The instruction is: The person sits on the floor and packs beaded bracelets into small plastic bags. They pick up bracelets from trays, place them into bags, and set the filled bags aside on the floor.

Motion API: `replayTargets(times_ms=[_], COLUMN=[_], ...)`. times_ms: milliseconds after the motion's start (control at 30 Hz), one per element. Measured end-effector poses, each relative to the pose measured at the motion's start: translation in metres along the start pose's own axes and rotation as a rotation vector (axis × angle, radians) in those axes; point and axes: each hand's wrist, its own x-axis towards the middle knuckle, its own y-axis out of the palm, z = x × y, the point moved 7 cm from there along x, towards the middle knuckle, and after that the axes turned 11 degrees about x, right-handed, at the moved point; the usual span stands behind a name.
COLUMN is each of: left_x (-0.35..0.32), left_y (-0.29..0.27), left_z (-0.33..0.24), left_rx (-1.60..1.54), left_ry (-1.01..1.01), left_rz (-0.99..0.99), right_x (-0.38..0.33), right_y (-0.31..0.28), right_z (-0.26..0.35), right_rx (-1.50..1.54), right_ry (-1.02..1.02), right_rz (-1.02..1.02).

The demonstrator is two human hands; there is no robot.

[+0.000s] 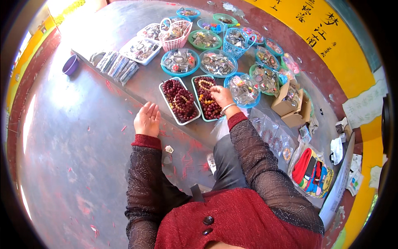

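From my remote station I record the right hand reaching into the green tray of dark beads, its grip hidden from me, the left hand open, empty, beside the white tray; sorting seemingly unfinished.

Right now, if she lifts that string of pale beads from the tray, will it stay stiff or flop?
Probably flop: the pale bead string curves loosely over the dark red beads. The round beads may roll or slide in the teal tray. Her right hand touches them; left hand lies open.
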Motion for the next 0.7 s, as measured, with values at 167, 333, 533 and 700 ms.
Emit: replayTargets(times_ms=[167,333,533,700], left_x=[-0.023,-0.028,-0.031,-0.024], left_y=[0.015,0.022,0.026,0.040], left_z=[-0.030,-0.024,-0.013,-0.001], left_rx=[0.010,0.073,0.133,0.176], left_ry=[0.148,0.144,0.105,0.079], left_rz=[0.074,0.135,0.159,0.237], right_x=[-0.047,-0.147,-0.201,-0.194], right_y=[-0.074,-0.144,-0.131,-0.145], right_z=[-0.081,-0.152,-0.168,-0.193], right_rx=[-0.020,-0.284,-0.210,-0.508], right_ry=[0.581,0.860,0.953,1.000], right_rz=[0.238,-0.060,-0.353,-0.307])
